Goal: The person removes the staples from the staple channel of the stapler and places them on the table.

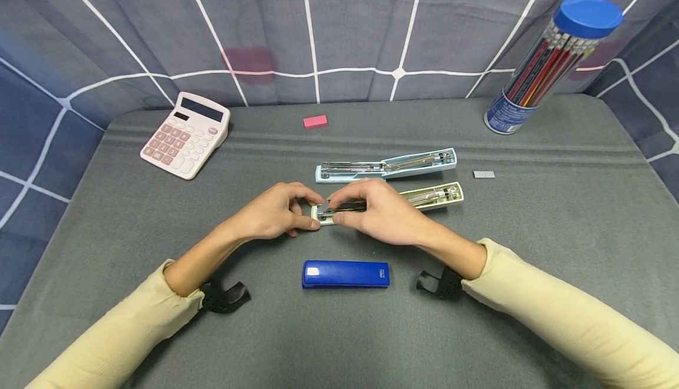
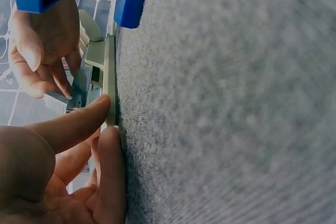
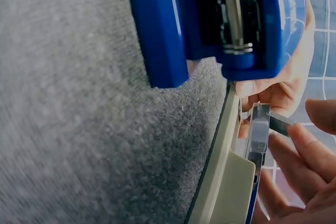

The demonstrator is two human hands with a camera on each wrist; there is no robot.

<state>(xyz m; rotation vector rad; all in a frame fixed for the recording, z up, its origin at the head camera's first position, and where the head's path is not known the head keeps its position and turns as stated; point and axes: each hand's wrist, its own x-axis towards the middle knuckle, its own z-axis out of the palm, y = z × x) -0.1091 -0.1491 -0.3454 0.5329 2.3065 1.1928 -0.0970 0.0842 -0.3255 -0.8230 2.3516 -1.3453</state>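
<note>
A pale green stapler (image 1: 432,196) lies opened out on the table, its metal magazine (image 3: 258,135) exposed. My left hand (image 1: 273,211) holds the front end of its base, thumb (image 2: 94,111) on top and fingers alongside. Over that same end, my right hand (image 1: 379,212) has its fingertips at a small grey staple strip (image 3: 281,124). The strip sits tilted across the magazine's front, with the right thumb a little apart from it in the left wrist view. Nearer the body rests a closed blue stapler (image 1: 346,274), large in both wrist views.
Just behind the green stapler is an opened light blue stapler (image 1: 419,162). Another staple strip (image 1: 484,174) lies to the right. Farther back are a pink eraser (image 1: 315,122), a pink and white calculator (image 1: 185,135) and a tall pencil tub (image 1: 551,65) against the curtain.
</note>
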